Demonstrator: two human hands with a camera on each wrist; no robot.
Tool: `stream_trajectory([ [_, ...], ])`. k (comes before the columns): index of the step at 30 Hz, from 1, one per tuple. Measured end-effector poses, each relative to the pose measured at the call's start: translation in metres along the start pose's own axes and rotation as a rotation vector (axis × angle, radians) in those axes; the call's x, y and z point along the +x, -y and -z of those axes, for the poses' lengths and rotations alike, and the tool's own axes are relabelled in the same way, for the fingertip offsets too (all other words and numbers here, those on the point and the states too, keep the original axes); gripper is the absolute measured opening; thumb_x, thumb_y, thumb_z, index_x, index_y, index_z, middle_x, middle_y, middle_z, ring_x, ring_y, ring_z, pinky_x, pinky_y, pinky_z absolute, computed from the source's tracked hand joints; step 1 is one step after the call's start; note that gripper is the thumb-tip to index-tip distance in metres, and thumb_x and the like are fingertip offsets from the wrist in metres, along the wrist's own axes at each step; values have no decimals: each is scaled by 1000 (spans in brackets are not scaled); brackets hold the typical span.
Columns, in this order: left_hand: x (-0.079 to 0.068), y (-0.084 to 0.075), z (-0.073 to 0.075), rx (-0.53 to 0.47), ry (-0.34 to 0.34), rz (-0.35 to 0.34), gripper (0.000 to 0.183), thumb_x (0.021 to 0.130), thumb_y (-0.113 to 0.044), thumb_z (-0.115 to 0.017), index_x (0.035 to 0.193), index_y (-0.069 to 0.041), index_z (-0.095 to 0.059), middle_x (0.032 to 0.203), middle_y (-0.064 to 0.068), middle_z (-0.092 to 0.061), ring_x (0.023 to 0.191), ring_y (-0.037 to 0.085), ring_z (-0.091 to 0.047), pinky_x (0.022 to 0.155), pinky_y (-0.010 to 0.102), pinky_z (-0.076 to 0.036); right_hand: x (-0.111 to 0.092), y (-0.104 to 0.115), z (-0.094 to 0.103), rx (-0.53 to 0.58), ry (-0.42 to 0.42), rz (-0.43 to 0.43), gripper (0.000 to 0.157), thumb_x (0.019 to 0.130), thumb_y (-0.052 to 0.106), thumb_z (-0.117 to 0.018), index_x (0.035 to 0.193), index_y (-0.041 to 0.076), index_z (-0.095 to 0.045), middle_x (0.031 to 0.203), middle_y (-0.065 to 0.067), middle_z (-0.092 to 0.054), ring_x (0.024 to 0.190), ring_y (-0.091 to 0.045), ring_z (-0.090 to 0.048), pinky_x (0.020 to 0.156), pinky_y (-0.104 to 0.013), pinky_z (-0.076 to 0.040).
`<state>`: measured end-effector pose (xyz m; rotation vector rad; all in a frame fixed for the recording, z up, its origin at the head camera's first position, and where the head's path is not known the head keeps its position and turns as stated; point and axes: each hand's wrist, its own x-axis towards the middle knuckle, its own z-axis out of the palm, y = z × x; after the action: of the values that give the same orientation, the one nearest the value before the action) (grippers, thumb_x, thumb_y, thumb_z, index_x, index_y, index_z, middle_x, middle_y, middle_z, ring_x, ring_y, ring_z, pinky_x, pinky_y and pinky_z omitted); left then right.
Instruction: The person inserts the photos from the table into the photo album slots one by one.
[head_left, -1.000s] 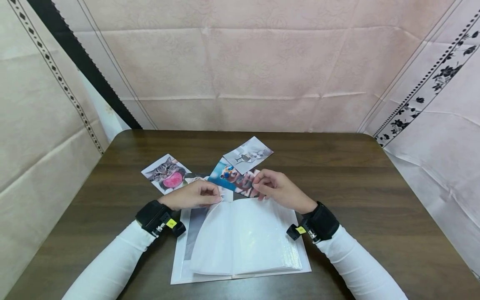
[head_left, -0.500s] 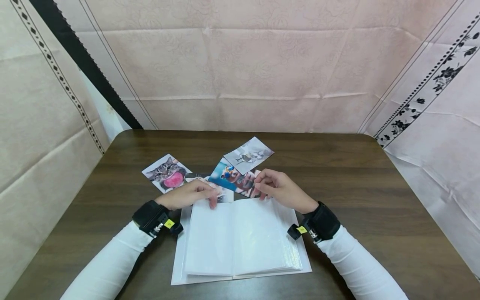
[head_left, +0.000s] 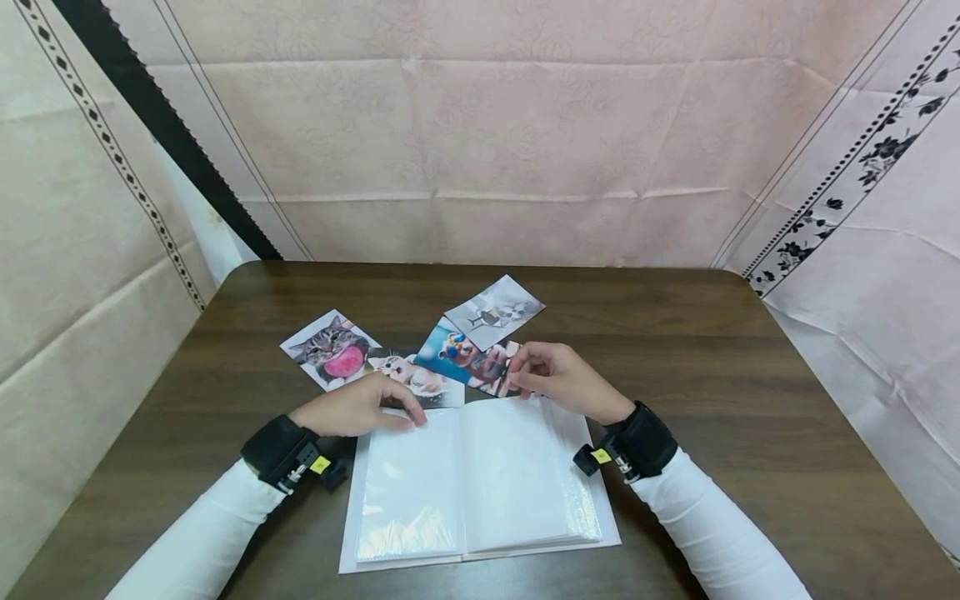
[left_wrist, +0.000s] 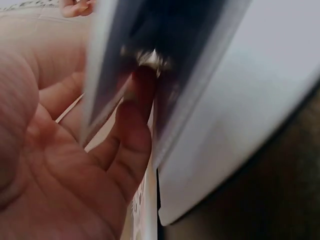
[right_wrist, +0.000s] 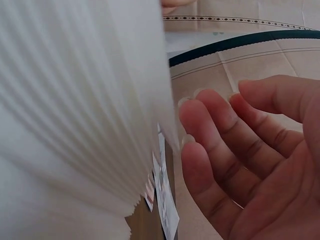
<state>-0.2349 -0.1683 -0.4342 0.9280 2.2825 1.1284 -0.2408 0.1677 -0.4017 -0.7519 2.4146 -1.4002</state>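
Observation:
A white photo album [head_left: 525,479] lies open, with clear pocket pages [head_left: 411,500] on both sides. My left hand [head_left: 362,407] is at the top left corner of the left page; in the left wrist view its fingers [left_wrist: 131,127] reach under a raised page edge, gripping the page, with the thumb partly hidden behind it. My right hand [head_left: 558,381] hovers by the album's top right edge, next to a blue cartoon photo [head_left: 442,354]. Seen from the right wrist, its loosely curled fingers [right_wrist: 200,165] hold nothing and stand close beside the fanned pages [right_wrist: 75,110].
Beyond the album are a tabby cat photo with a pink bubble [head_left: 333,346], a white kitten photo [head_left: 447,390] and a pale grey photo [head_left: 502,307] overlapping the blue one. A brown wooden table [head_left: 712,467] carries everything; pale cloth [head_left: 525,125] hangs behind.
The left page has gone from curled upright to lying over on the left side. My left hand moved left with it, uncovering the kitten photo. My right hand stays nearly still.

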Motion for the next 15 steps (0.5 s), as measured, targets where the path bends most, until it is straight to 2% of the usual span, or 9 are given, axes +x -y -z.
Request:
stream_trajectory([
  [2,-1,-3,-1,33,-14,15,16,87,-16,-69,101,-23,-72,100,-11,-69,103,11,-59,97,34,-45,1,0,0,-17,0,-4,10,93,18,-62,98,10,-64,87,-15,-67,75,-23,-62,72,-35,-53],
  [9,-3,-13,-9,276,-83,73,25,82,-17,-73,104,-23,-63,98,-9,-61,92,11,-54,85,28,-49,2,-3,-1,-48,20,-2,8,92,20,-62,98,14,-64,82,-10,-67,74,-21,-62,71,-34,-51],
  [15,-4,-16,-11,326,-126,92,24,82,-21,-74,103,-19,-63,86,-7,-57,82,12,-52,75,27,-49,3,-3,0,-38,19,14,7,93,18,-62,97,13,-62,83,-11,-67,74,-23,-62,69,-32,-51],
])
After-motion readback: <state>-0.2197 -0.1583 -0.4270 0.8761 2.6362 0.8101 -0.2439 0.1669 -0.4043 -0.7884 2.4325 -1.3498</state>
